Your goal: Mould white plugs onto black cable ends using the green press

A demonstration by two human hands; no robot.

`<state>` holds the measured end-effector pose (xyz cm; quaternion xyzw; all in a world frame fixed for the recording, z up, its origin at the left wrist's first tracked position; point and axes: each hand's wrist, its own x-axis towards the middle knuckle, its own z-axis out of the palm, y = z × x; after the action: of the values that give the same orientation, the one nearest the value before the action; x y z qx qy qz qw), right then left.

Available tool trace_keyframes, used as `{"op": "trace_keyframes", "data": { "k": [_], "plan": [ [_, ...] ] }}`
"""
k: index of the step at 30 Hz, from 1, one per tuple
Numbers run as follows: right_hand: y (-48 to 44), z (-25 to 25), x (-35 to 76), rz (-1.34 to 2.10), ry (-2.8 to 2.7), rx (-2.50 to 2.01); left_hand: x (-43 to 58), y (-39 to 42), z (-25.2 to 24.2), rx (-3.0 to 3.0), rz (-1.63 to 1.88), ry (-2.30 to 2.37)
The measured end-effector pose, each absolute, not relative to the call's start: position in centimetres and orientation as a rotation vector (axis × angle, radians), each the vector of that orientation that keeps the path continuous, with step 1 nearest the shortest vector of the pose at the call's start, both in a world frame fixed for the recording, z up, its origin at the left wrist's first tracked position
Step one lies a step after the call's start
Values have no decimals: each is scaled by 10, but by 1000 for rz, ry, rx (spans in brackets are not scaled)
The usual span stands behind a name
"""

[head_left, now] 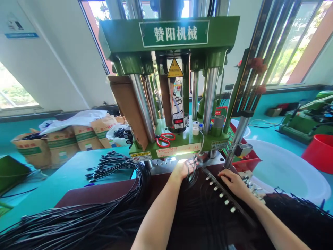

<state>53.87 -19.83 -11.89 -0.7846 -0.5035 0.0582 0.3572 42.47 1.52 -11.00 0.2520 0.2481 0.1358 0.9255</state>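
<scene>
I have the left hand palm up at the front of the press, its fingers loosely bent around a loop of thin dark cables. The loop crosses the fingers and hangs just below them, over the brown tabletop; I cannot tell how firmly it is gripped.

My right hand is to the right of that, apart from the left, over the far part of a dark bar. Its thumb and forefinger come close together at the tips, but from here I cannot tell whether they pinch anything. The bar slants between my two hands and on toward me, with a row of small white connectors along its left side. More white pieces lie just beyond my right wrist, on its right.

Well to the left of my left hand, a thick cable bundle curves around beside the press, and more cords spread across the near left. Above and left of the left hand, red-handled scissors rest on the press bed, near a white cap.
</scene>
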Motion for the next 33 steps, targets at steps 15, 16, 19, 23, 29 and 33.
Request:
{"op": "trace_keyframes", "data": {
  "k": [15,16,19,23,29,33],
  "plan": [
    [-198,-118,534,126,-1315,-2069,440,14,-126,531,337,539],
    [-198,-118,534,127,-1316,-2067,439,14,-126,530,338,535],
    [-199,-119,535,138,-1325,-2064,438,14,-126,531,335,522],
    [-199,-120,536,144,-1327,-2072,436,13,-123,537,336,499],
    [-200,-119,535,125,-1325,-2077,435,12,-121,547,343,481],
    [-201,-119,534,121,-1345,-2079,435,12,-123,545,344,488]
  ]
}}
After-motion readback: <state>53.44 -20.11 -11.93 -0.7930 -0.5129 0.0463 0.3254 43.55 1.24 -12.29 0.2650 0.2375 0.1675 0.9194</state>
